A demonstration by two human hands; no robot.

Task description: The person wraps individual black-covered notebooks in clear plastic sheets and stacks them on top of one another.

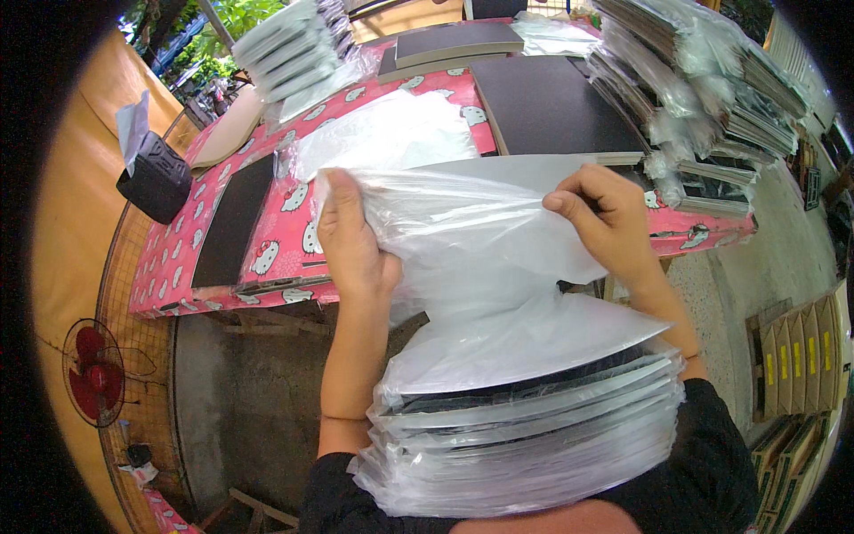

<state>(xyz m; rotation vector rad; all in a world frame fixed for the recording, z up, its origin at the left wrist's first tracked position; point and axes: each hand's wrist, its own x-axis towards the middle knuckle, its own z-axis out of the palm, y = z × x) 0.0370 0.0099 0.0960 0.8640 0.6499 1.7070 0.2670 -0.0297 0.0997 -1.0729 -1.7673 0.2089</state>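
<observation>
Stretched between my two hands is a crumpled, translucent plastic bag [471, 209], gathered into folds along its upper edge. My left hand [356, 236] is closed round its left end, thumb on top and fingers mostly hidden behind. With thumb and fingertips, my right hand [609, 218] pinches the bag's right side. Below, close to my body and between my forearms, is a stack of flat, plastic-wrapped pieces [525, 454], with dark edges showing near its top. A pale grey board [525, 168] lies just behind the bag at the table edge.
The table has a pink patterned cover [267, 255]. On it lie white plastic sheets [391, 133], a large dark board [560, 107] and a narrow dark board [233, 222]. Wrapped stacks stand at back left [289, 53] and right [712, 98]. A red fan [94, 374] is at left.
</observation>
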